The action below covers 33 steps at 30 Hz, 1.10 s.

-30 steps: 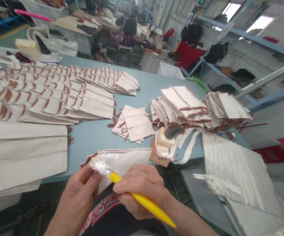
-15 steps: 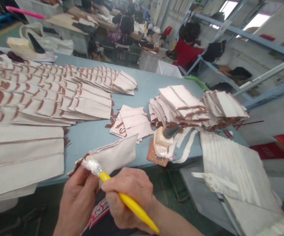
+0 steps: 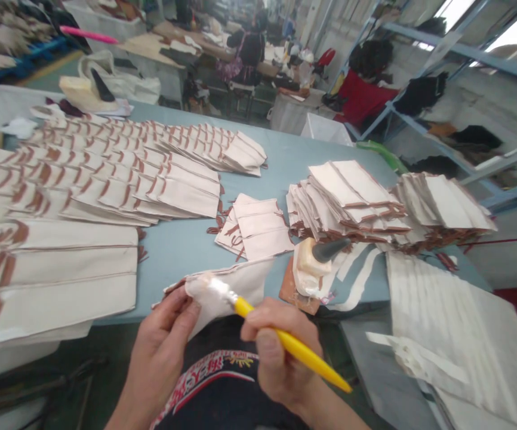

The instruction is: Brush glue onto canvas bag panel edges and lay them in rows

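Observation:
Between thumb and fingers, my left hand [image 3: 164, 340] pinches the left end of a white fabric piece [image 3: 247, 280] with a brown edge, held up at the table's front. My right hand [image 3: 283, 349] is closed round a yellow-handled brush [image 3: 305, 352]. Its white-coated bristles touch the fabric piece just right of my left fingertips. To the right, a cream-coloured bottle [image 3: 307, 266] with a dark cone nozzle lies on a brown block [image 3: 288, 292]. Beyond the held piece lie a few similar flat pieces [image 3: 262, 224] with brown ties.
Overlapping rows of white fabric pieces [image 3: 106, 257] cover the table's left side. Stacked pieces [image 3: 348, 185] stand at the back right. White sheeting [image 3: 455, 316] hangs off the right edge of the blue table [image 3: 280, 155]. Farther back, a person [image 3: 246, 51] sits at another table.
The brush has moved right, from the brown edge by my left thumb onto the white face of the piece. The view has swung left, so everything sits farther right.

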Tool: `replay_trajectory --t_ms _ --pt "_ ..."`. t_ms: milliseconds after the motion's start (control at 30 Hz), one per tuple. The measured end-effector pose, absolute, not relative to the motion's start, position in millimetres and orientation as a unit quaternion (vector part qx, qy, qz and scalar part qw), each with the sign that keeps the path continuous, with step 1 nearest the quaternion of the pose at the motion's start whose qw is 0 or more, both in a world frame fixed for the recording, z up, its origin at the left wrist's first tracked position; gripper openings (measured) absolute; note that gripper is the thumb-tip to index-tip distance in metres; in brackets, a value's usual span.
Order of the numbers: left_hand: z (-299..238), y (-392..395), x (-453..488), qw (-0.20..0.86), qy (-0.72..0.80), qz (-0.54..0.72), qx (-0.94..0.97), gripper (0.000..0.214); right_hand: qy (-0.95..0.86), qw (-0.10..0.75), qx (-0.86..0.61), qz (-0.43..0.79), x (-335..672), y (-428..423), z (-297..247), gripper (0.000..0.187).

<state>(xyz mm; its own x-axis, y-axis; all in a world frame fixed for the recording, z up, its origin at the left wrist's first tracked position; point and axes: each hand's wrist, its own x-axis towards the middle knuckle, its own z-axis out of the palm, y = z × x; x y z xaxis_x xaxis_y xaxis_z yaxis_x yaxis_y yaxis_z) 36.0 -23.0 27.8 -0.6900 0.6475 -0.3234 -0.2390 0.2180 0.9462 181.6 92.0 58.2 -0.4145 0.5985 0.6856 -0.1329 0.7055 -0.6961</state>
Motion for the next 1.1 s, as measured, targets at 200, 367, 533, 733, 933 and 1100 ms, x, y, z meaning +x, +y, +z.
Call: replay_trajectory --t_ms 200,367,533,733,933,1100 --pt "33.9 1.6 7.1 0.282 0.739 0.525 0.314 0.031 -0.720 0.507 -0.298 0.367 223.3 127.5 30.6 0.015" --pt "46.8 12.8 -39.6 0.194 0.762 0.484 0.385 0.019 -0.650 0.551 -0.371 0.369 220.3 138.4 38.0 0.036" --pt "68.0 -12.5 -80.4 0.128 0.780 0.425 0.441 0.025 -0.629 0.548 -0.383 0.396 209.2 137.4 37.5 0.040" --pt "11.5 -109.8 -161.3 0.047 0.853 0.352 0.383 0.037 -0.672 0.515 -0.341 0.409 199.0 133.2 20.5 0.031" --pt "-77.3 -203.2 -210.3 0.000 0.899 0.298 0.321 0.032 -0.731 0.469 -0.330 0.371 181.1 119.4 21.2 0.025" --pt "-109.0 -229.3 -203.5 -0.007 0.896 0.294 0.332 0.046 -0.717 0.447 -0.364 0.391 160.4 103.0 24.7 0.033"
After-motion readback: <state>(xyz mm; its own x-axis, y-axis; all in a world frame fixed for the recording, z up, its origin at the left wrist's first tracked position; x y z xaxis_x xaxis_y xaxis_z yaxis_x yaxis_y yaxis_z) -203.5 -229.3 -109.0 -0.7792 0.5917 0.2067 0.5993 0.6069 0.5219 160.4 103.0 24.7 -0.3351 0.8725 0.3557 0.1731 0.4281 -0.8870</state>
